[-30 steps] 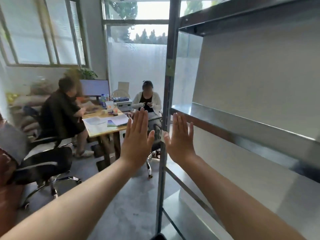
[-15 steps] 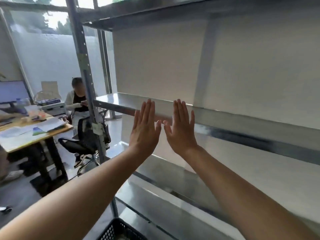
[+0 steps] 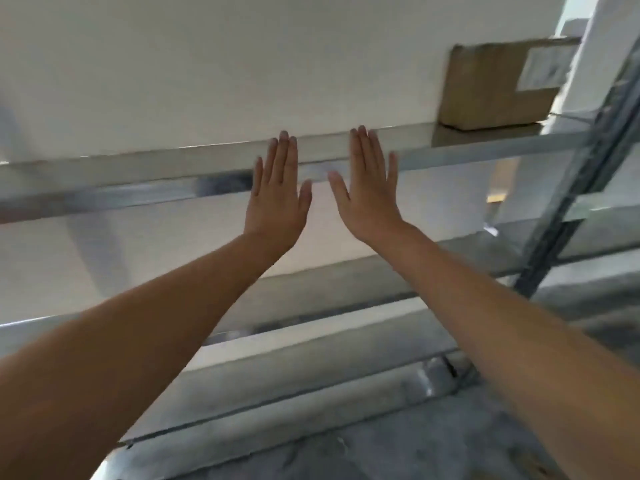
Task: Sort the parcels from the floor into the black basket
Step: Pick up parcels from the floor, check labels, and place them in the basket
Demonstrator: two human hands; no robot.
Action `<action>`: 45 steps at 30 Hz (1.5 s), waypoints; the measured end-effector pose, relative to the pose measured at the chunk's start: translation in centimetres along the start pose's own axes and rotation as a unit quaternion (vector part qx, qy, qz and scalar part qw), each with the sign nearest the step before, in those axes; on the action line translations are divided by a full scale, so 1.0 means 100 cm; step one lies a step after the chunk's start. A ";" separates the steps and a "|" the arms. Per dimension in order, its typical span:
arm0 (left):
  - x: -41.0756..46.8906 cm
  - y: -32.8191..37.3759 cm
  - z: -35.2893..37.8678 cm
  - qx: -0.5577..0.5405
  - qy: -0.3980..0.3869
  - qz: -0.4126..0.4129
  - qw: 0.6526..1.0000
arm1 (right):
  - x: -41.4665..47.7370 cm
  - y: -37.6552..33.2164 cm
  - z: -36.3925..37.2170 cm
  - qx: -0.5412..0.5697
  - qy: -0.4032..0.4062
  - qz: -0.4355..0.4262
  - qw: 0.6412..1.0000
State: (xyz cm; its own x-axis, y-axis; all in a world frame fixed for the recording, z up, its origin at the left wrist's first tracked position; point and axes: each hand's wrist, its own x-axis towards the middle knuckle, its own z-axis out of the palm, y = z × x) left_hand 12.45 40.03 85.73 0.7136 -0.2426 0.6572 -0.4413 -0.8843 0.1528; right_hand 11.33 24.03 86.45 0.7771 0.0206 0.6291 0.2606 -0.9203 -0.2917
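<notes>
Parcel (image 3: 491,88) sits at shelf (image 3: 485,152) end; left grip (image 3: 277,199) and right grip (image 3: 369,195) released, before its edge.

cam: head-worn, single wide-angle view | faces: forward and slightly down | near: close to a metal shelf (image 3: 138,188), left grip (image 3: 277,199) and right grip (image 3: 367,195) mid-frame | right: cardboard box (image 3: 491,84) | bottom: floor (image 3: 381,452) | overlap: none

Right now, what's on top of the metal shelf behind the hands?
One cardboard box with a white label, at the right end of the shelf. The open left hand and right hand cover part of its middle, so that stretch cannot be checked.
</notes>
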 end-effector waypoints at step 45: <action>-0.039 0.512 0.392 -0.367 -0.381 0.455 0.717 | -0.355 0.408 -0.109 -0.202 0.021 0.735 0.647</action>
State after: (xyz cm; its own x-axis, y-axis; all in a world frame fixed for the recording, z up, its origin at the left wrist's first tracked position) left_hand 8.42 -19.99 62.04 -0.0847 -0.9799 0.1806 -0.8805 0.1584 0.4467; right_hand -11.91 -18.56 60.06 -0.0044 -0.9957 -0.0930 -0.9195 0.0406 -0.3911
